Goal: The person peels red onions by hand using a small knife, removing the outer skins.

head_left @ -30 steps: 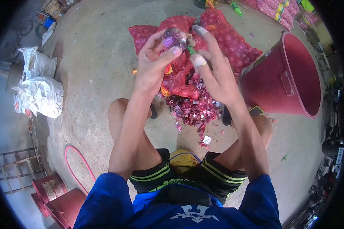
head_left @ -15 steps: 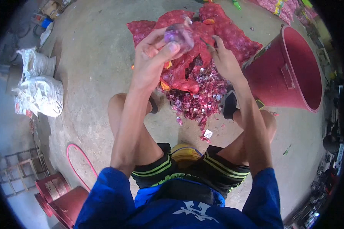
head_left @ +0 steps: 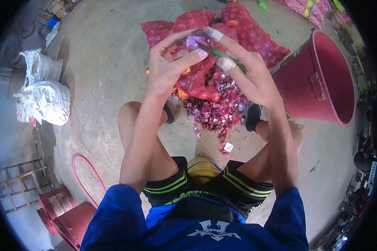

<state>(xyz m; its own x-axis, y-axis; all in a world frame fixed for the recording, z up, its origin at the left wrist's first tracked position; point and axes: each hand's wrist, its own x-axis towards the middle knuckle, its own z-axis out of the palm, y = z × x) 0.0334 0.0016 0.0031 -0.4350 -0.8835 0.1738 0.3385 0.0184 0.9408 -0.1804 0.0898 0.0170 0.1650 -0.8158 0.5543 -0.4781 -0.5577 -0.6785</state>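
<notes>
One purple onion (head_left: 195,40): I am holding it in my left hand (head_left: 165,65); it is sitting between my curled fingers on its far side and my thumb on its near side, close to the fingertips; one green handle (head_left: 218,53): I am gripping it in my right hand (head_left: 253,79), its tip being hidden from me; the right thumb and forefinger are standing wide apart, the forefinger pointing at the onion's right edge, whether touching I cannot tell; white tape (head_left: 225,63) is wrapping both those fingertips; red net sacks (head_left: 255,39), filled: they are lying on the floor beyond my hands; onion skins (head_left: 215,115), one heap: they are spreading on the near side of the sacks; one red barrel (head_left: 295,90): it is occupying the floor at right.
</notes>
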